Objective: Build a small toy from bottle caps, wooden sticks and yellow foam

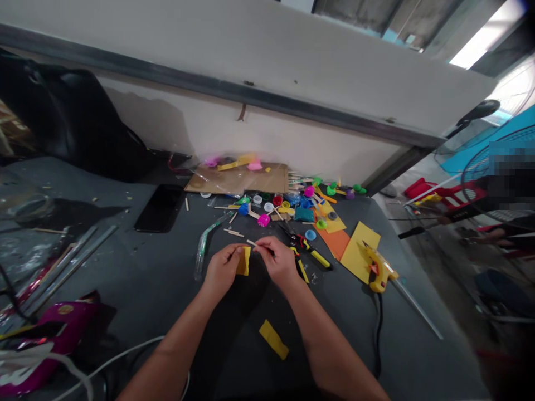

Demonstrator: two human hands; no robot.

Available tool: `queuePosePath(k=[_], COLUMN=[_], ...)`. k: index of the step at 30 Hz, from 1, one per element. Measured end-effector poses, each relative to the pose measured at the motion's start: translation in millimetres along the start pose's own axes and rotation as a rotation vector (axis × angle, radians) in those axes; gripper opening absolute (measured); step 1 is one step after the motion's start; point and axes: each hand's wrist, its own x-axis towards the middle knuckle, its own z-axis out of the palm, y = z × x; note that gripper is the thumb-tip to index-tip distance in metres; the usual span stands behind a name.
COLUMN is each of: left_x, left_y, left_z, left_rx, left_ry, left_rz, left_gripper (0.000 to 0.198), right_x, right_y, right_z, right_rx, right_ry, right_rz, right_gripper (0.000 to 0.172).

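My left hand (221,272) pinches a small yellow piece of paper or foam (243,260) upright between thumb and fingers. My right hand (278,260) holds a thin wooden stick (251,243) by its end, with the stick's tip pointing left, close to the yellow piece. Just beyond my right hand lies a pair of yellow-handled pliers or scissors (309,255). A yellow strip (273,339) lies on the dark tabletop (137,267) below my forearms. To the right rests a yellow hot glue gun (379,269) on a yellow sheet (359,250).
Bottle caps, craft sticks and coloured sheets (288,209) are scattered ahead, with a cardboard piece (259,179) by the wall. A black phone (159,208) lies to the left, and a magenta object (62,334) at the lower left. A fan (493,172) and a person's arm (489,236) are at the right.
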Motion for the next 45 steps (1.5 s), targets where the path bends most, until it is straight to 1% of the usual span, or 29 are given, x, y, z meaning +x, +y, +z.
queuePosePath(k=[2,4,5,8,10,12,15,18,20,23,26,29,32,35,37,40,43,45], left_x=[-0.3,-0.5,-0.5,-0.3,-0.6,-1.4,-2.8,-3.4,-3.2,-2.9,-3.4,-4.3,-4.8,-4.1,-3.2,-2.0,-1.9,-2.4], left_y=[0.4,0.4,0.0,-2.5,-3.8,-3.9,-2.2,-0.5,0.0,0.3,2.3,6.2,9.0,7.7,5.0,1.9,2.0,3.1], left_z=[1.3,2.2,2.4,2.4,2.4,2.9,4.5,6.0,6.7,7.4,7.7,7.6,7.5,6.7,5.7,4.2,3.2,2.9], left_rx=[-0.069,-0.128,-0.150,-0.178,-0.185,-0.220,-0.354,-0.466,-0.471,-0.439,-0.440,-0.470,-0.478,-0.426,-0.379,-0.353,-0.362,-0.351], left_ry=[-0.048,-0.071,-0.065,0.019,0.082,0.094,0.027,-0.040,-0.043,-0.040,-0.068,-0.083,-0.089,-0.081,-0.055,0.008,0.052,0.061], left_rz=[-0.032,-0.080,-0.109,-0.167,-0.171,-0.170,-0.193,-0.232,-0.247,-0.253,-0.244,-0.262,-0.269,-0.247,-0.217,-0.202,-0.231,-0.233], left_gripper=[0.031,0.031,0.031,0.028,0.027,0.028,0.033,0.037,0.038,0.033,0.029,0.029,0.030,0.031,0.030,0.029,0.028,0.027], right_x=[1.5,2.0,1.7,-1.4,-4.0,-5.4,-4.8,-2.6,-1.6,-1.2,-1.3,-0.7,0.3,0.7,0.3,-0.7,-1.6,-2.0], right_y=[-2.6,-6.3,-8.1,-10.3,-8.8,-5.8,-1.1,1.1,0.6,-1.5,-1.6,0.7,1.8,0.4,-0.4,2.0,8.8,13.0], right_z=[-2.0,-1.7,-0.3,7.4,13.1,16.1,13.8,8.4,6.4,6.8,8.3,8.2,7.1,7.0,8.0,10.9,14.6,16.5], right_rx=[-0.062,-0.076,-0.064,-0.006,0.010,0.003,-0.016,-0.026,-0.036,-0.058,-0.041,-0.008,0.000,0.032,0.058,0.130,0.283,0.356], right_ry=[0.020,0.030,0.027,0.011,0.007,0.008,0.033,0.052,0.063,0.085,0.070,0.040,0.043,0.058,0.060,0.065,0.067,0.055], right_rz=[-0.079,-0.110,-0.100,-0.014,0.043,0.080,0.082,0.035,0.012,-0.014,-0.031,-0.020,-0.003,0.001,0.009,0.097,0.263,0.339], right_gripper=[0.012,0.012,0.012,0.012,0.011,0.011,0.011,0.011,0.012,0.012,0.012,0.013,0.012,0.011,0.011,0.007,0.023,0.022])
